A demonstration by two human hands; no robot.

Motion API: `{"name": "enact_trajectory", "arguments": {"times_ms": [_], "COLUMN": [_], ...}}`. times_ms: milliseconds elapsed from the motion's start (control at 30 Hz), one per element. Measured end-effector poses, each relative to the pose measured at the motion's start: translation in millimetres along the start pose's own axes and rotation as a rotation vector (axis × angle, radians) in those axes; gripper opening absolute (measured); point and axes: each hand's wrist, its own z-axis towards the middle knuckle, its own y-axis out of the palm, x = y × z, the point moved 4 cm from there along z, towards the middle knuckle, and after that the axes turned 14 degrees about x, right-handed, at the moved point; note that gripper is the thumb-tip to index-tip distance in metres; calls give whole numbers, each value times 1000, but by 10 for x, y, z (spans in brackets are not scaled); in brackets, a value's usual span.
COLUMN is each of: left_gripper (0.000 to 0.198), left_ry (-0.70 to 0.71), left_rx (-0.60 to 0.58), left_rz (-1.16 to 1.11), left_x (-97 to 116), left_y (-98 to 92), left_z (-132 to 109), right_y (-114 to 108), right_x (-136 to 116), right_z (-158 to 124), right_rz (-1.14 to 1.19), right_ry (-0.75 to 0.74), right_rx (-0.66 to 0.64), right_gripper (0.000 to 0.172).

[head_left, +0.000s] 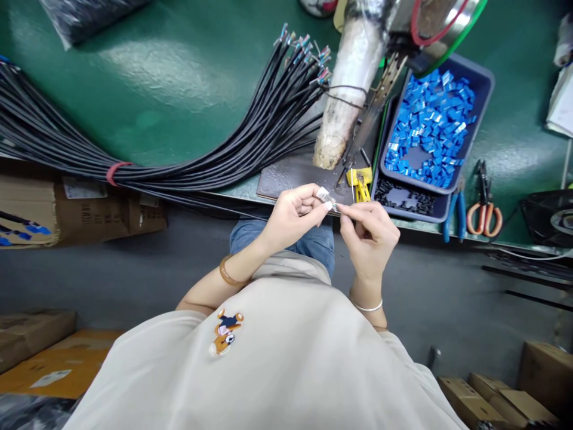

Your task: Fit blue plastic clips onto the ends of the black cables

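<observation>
My left hand (295, 212) is closed in a pinch at the table's front edge, gripping the end of a black cable, most of which is hidden by the hand. A whitish wrap shows at one of its fingertips. From the right, my right hand (370, 233) meets it, thumb and index finger pinched on the fine wires (335, 205) at that cable end. Their exact arrangement is too small to make out. Just beyond the hands lies a yellow wire stripper-like tool (362, 181) on a dark board (290, 176).
A bundle of black cables (192, 173) with stripped ends lies to the left, tied by a red band (117, 173). A wrapped nozzle (342, 95) hangs over the board. At right stand a bin of blue connectors (486, 89), a bin of black parts (441, 212), blue-handled pliers (455, 212) and orange-handled cutters (484, 218).
</observation>
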Motion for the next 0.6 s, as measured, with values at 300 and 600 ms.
{"name": "enact_trajectory", "arguments": {"times_ms": [300,600], "left_gripper": [12,16], "left_ry": [22,67], "left_rx": [13,-30], "left_rz": [-5,36], "left_x": [-13,-13], "left_y": [20,23], "left_z": [-1,-18], "right_y": [47,173], "right_x": [133,119], "right_z": [-24,1], "right_rz": [241,368], "right_ry": [368,412], "right_rx": [146,64], "right_gripper": [5,2]}}
